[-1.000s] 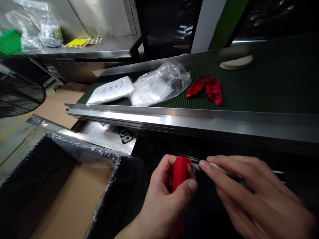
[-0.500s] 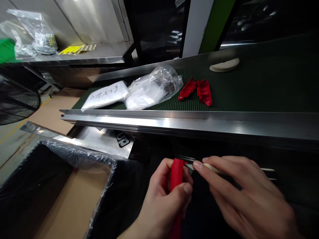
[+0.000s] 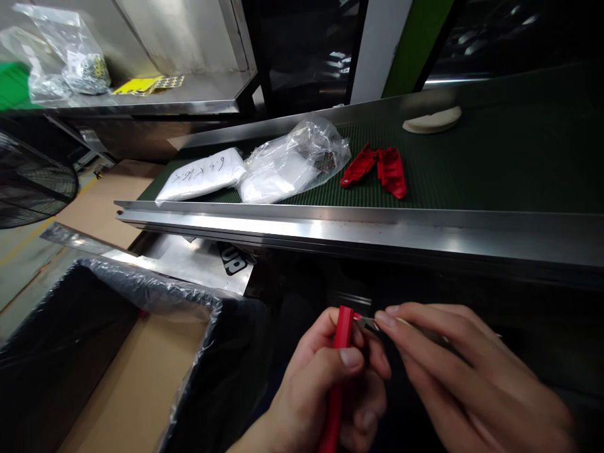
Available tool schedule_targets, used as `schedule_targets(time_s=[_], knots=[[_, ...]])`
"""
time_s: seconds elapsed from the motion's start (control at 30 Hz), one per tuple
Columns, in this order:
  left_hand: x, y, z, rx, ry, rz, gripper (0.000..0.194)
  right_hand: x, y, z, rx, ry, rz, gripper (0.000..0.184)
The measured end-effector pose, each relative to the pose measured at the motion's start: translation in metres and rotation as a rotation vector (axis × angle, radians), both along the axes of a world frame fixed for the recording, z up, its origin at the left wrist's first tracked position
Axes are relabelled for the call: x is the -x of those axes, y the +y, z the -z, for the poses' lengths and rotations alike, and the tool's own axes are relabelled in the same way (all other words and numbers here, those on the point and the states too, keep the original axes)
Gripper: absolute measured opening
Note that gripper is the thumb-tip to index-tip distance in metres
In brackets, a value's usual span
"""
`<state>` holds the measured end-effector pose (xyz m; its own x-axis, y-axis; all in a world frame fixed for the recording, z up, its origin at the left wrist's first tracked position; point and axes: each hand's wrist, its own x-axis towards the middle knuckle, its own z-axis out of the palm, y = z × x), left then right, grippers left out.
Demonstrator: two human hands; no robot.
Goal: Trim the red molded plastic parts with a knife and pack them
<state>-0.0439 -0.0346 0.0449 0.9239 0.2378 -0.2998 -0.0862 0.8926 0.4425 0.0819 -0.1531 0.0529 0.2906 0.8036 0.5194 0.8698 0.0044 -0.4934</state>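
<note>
My left hand (image 3: 311, 387) is wrapped round a long, narrow red plastic piece (image 3: 345, 327), its upper end sticking out above the thumb. In my right hand (image 3: 472, 371) is a craft knife (image 3: 368, 323), pinched near its blade; most of the pale handle is hidden by the fingers. The blade tip sits just right of the piece's upper end, with a small bit of red by it. Beyond the hands, two hollow red plastic shells (image 3: 391, 173) lie on the green ribbed conveyor belt (image 3: 495, 163).
A metal rail (image 3: 377, 229) edges the belt in front of me. On the belt lie a white packet (image 3: 201, 174), a clear plastic bag (image 3: 278, 173) and a pale curved piece (image 3: 433, 120). A black-lined box (image 3: 155, 286) stands at lower left, a fan (image 3: 35, 182) behind it.
The knife blade has shifted slightly right, away from the red piece. The red piece has turned a little in my left hand, whose fingers are now more spread behind it.
</note>
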Motion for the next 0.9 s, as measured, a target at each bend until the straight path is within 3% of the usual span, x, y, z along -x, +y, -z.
schedule_targets(time_s=[0.73, 0.9], knots=[[0.005, 0.002, 0.007, 0.033, -0.068, 0.021, 0.01, -0.001, 0.001, 0.007, 0.039, -0.048, -0.046, 0.044], [0.002, -0.004, 0.011, 0.052, -0.247, -0.003, 0.016, -0.01, 0.007, 0.005, -0.019, -0.025, 0.141, 0.042]])
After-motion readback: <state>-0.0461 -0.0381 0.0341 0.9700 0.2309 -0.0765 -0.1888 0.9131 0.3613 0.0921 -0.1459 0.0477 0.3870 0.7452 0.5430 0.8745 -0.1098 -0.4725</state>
